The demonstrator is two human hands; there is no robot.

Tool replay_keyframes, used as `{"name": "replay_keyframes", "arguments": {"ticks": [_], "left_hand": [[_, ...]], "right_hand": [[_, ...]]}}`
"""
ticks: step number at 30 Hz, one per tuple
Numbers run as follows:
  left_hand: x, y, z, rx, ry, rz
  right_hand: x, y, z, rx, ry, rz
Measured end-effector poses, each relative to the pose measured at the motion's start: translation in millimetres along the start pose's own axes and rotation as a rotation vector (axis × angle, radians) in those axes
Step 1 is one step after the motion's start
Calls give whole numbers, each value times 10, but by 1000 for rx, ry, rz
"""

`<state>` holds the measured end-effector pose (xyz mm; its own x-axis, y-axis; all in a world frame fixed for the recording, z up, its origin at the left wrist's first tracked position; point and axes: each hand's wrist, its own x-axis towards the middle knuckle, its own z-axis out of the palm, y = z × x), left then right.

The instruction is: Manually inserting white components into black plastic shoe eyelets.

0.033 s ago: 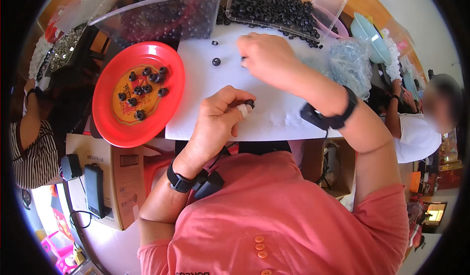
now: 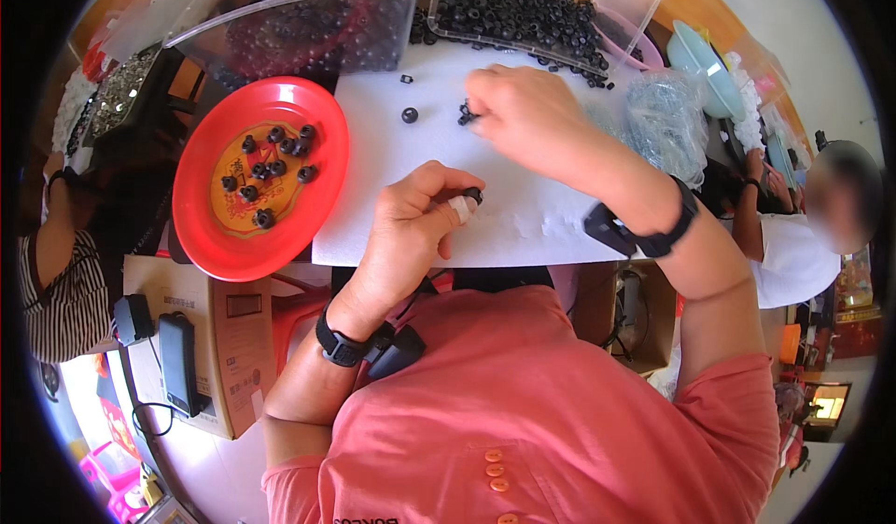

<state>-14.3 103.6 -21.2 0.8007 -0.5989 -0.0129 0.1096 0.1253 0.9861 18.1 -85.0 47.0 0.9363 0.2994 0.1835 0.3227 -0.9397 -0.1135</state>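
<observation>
My left hand (image 2: 411,216) is closed in a pinch on a small black ring-like part (image 2: 474,195) above the front of the white foam sheet (image 2: 373,230). A white wrap covers one of its fingertips. Farther out, my right hand (image 2: 513,104) curls its fingers down beside several tiny black pieces (image 2: 466,113); whatever lies between the fingertips is hidden. Left of it, a round black part (image 2: 410,114) and a smaller black piece (image 2: 406,79) lie apart on the foam. The red oval plate (image 2: 327,188) at left carries several black knob-like parts (image 2: 277,167).
Two clear plastic bins (image 2: 417,20) (image 2: 523,46) full of black parts stand at the back. A bundle of clear plastic bags (image 2: 665,118) and a light blue basin (image 2: 705,71) are at right. A cardboard box (image 2: 245,356) sits below left. Other people work on both sides.
My right hand has moved slightly right, and more of the tiny black pieces beside its fingertips show now. My left hand keeps its pinch in nearly the same place.
</observation>
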Motion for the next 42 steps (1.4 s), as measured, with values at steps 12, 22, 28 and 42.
{"name": "replay_keyframes", "arguments": {"ticks": [12,22,28,42], "left_hand": [[13,63,52,78,65,31],[-13,80,91,126,78,-4],[-13,89,98,156,74,18],[98,74,214,-61,108,-54]], "right_hand": [[-891,197,209,355,102,175],[-1000,132,255,-230,138,-247],[-1065,248,281,-194,183,-307],[-913,-84,341,1169,406,221]]}}
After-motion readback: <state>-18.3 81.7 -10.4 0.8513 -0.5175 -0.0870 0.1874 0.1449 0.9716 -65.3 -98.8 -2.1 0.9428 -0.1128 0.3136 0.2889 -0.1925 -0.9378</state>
